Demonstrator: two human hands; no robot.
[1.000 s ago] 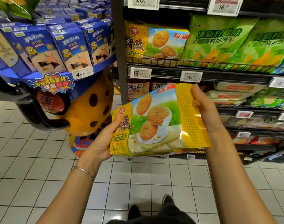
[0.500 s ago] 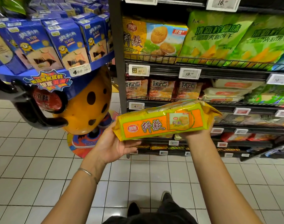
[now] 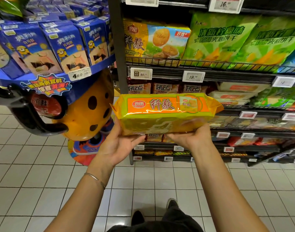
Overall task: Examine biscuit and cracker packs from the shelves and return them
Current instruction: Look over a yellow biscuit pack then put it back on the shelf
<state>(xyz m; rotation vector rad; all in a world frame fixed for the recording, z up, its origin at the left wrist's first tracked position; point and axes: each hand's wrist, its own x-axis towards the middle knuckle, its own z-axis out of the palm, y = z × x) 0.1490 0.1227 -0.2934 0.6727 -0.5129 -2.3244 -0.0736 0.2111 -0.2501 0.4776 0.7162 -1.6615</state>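
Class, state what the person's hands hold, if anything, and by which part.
The yellow biscuit pack, held lengthwise: left hand grips its lower left end, right hand its lower right underside.

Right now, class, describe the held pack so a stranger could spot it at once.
Find the dark shelf rack on the right. Before it, left hand and right hand hold a long pack. It alone is off the shelves, orange band with red characters uppermost.

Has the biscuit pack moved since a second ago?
Yes. The biscuit pack tipped flat, orange side panel up, its top edge dropping away from the 19 price tag.
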